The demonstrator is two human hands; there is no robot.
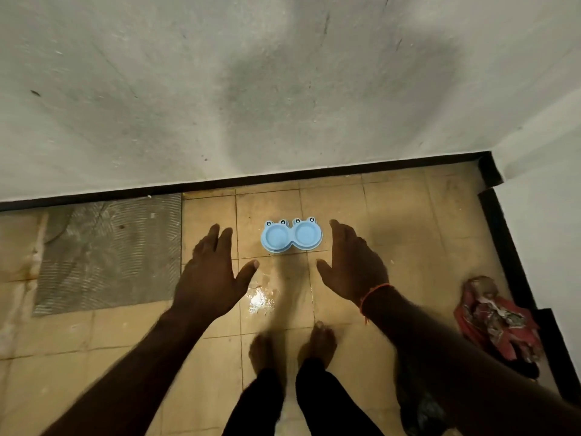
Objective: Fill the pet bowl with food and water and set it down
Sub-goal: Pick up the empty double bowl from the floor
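Note:
A light blue double pet bowl [291, 236] with frog-eye bumps lies on the tiled floor near the wall. Both of its round cups look bare, with no food or water visible. My left hand [211, 272] hovers above the floor to the bowl's left, palm down, fingers spread, holding nothing. My right hand [352, 267] is stretched out to the bowl's right, also spread and holding nothing, with an orange thread around its wrist. Neither hand touches the bowl.
A stained white wall [283, 89] with a black skirting [314, 174] runs behind the bowl. A grey ribbed mat [107, 253] lies at the left. A red crumpled cloth [496, 319] sits at the right by a wall corner. A wet patch [261, 298] glistens ahead of my bare feet [292, 347].

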